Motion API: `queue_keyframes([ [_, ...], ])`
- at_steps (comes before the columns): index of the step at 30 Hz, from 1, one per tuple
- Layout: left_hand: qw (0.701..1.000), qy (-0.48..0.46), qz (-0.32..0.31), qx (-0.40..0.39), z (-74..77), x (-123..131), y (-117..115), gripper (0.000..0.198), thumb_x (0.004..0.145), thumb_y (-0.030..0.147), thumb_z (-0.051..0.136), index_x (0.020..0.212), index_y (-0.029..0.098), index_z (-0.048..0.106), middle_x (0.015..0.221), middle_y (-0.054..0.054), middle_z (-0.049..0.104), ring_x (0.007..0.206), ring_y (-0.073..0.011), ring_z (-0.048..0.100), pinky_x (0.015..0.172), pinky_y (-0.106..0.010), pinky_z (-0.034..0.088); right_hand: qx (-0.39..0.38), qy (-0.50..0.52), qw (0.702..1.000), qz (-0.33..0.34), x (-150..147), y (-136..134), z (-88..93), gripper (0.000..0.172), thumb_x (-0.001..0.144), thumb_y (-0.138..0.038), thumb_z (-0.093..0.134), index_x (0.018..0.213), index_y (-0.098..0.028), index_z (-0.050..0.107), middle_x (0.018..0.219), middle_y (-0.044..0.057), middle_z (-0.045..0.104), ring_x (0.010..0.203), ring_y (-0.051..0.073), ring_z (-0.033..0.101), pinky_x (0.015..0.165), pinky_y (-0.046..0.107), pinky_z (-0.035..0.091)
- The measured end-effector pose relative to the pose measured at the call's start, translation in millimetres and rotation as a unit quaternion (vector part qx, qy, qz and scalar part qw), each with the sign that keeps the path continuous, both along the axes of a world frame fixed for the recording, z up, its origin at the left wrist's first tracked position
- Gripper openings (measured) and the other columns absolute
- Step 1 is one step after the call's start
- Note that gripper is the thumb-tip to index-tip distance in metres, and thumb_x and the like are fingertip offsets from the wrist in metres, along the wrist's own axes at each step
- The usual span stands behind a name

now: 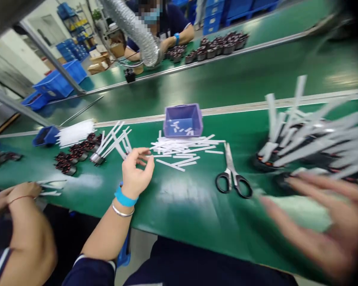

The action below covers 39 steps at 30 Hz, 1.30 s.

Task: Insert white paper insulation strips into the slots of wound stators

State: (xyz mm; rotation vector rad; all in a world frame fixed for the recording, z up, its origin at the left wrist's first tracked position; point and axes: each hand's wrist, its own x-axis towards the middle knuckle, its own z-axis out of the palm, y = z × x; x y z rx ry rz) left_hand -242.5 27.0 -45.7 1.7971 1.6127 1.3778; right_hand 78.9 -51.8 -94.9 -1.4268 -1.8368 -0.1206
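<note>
My left hand [137, 171], wearing a blue band and a bangle, is at centre left with curled fingers; what they hold, if anything, is hidden. White strips [125, 139] fan out just behind it. Loose white strips [181, 149] lie to its right, below a purple bin [183, 119] with small white pieces inside. Black-handled scissors [231, 172] lie with blades slightly apart. My right hand [325, 222], blurred, has its fingers spread above a pale green item [301, 210]. Beyond it stand dark round parts [267, 161] with long white strips sticking up.
Left on the green table [173, 202] are a white strip stack [76, 133], copper-wound parts [74, 153] and a small blue bin [46, 136]. A person's arms [26, 202] rest at far left. Across, a masked person sits by more wound parts [217, 47] and a silver duct [134, 28].
</note>
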Motion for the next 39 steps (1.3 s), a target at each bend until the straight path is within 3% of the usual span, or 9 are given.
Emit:
queue_keyframes([
  [2,0.989,-0.015,0.104,0.103,5.1,-21,8,0.019,0.076,0.019,0.061,0.095,0.017,0.060,0.088,-0.004,0.065,0.074,-0.0104,0.061,0.063,-0.020,0.049,-0.015,-0.018,0.985,0.172,-41,13,4.6,0.038,0.087,-0.033,0.060,0.124,-0.026,0.052,0.113,0.011,0.060,0.096,0.027,0.062,0.084,0.043,0.052],
  [4,0.967,-0.035,0.196,0.161,8.7,-47,11,0.022,0.073,0.017,0.058,0.095,0.016,0.057,0.089,-0.004,0.063,0.075,-0.0107,0.061,0.063,-0.020,0.049,-0.006,-0.054,0.968,0.246,-79,34,5.0,0.020,0.091,-0.031,0.054,0.108,-0.021,0.056,0.102,0.008,0.062,0.085,0.021,0.063,0.074,0.035,0.052],
  [9,0.954,0.111,0.278,0.015,3.4,-106,-6,0.031,0.072,0.018,0.053,0.102,0.016,0.053,0.100,-0.008,0.064,0.084,-0.0146,0.064,0.066,-0.022,0.052,0.024,-0.140,0.957,0.252,-133,79,-15.3,0.021,0.095,-0.031,0.047,0.088,-0.017,0.061,0.087,0.008,0.061,0.077,0.020,0.058,0.064,0.033,0.044],
  [13,0.932,0.211,0.291,-0.049,1.0,-132,-7,0.041,0.067,0.020,0.065,0.107,0.016,0.055,0.113,-0.011,0.062,0.108,-0.0248,0.059,0.096,-0.038,0.049,0.040,-0.141,0.951,0.272,-137,85,-30.8,0.026,0.097,-0.026,0.043,0.081,-0.017,0.061,0.079,0.007,0.057,0.072,0.019,0.054,0.061,0.033,0.040],
  [17,0.906,0.287,0.268,-0.156,9.2,-151,20,0.060,0.052,0.017,0.079,0.107,0.016,0.057,0.127,-0.016,0.056,0.126,-0.0352,0.047,0.109,-0.047,0.037,0.053,-0.115,0.950,0.285,-131,81,-31.8,0.023,0.096,-0.026,0.045,0.083,-0.016,0.061,0.080,0.007,0.058,0.071,0.019,0.055,0.061,0.032,0.041],
  [22,0.915,0.253,0.255,-0.183,4.9,-164,36,0.029,0.055,0.011,0.077,0.073,0.017,0.055,0.089,-0.010,0.067,0.103,-0.0312,0.063,0.097,-0.043,0.047,0.036,-0.095,0.950,0.296,-127,81,-28.9,0.024,0.095,-0.027,0.044,0.084,-0.017,0.063,0.082,0.008,0.061,0.072,0.020,0.058,0.060,0.033,0.043],
  [29,0.971,0.100,0.205,-0.067,-32.9,-142,46,0.051,0.075,0.019,0.072,0.117,0.017,0.044,0.111,-0.012,0.066,0.095,-0.0168,0.069,0.083,-0.029,0.057,0.013,-0.087,0.947,0.310,-130,84,-30.0,0.021,0.094,-0.028,0.047,0.086,-0.017,0.063,0.084,0.007,0.060,0.072,0.018,0.058,0.064,0.031,0.047],
  [33,0.985,0.049,0.162,-0.022,-42.8,-122,83,0.079,0.068,0.015,0.078,0.134,0.019,0.034,0.119,-0.013,0.064,0.101,-0.0190,0.068,0.087,-0.031,0.057,0.019,-0.066,0.945,0.320,-130,83,-31.7,0.019,0.094,-0.028,0.047,0.089,-0.017,0.062,0.086,0.007,0.061,0.073,0.018,0.059,0.063,0.032,0.048],
  [39,0.995,0.050,0.084,0.002,-46.2,-106,127,0.094,0.063,0.022,0.084,0.141,0.016,0.032,0.118,-0.015,0.064,0.102,-0.0263,0.066,0.094,-0.038,0.054,0.028,-0.060,0.942,0.330,-126,83,-31.6,0.020,0.096,-0.032,0.046,0.091,-0.018,0.059,0.088,0.006,0.061,0.073,0.017,0.061,0.063,0.031,0.049],
])
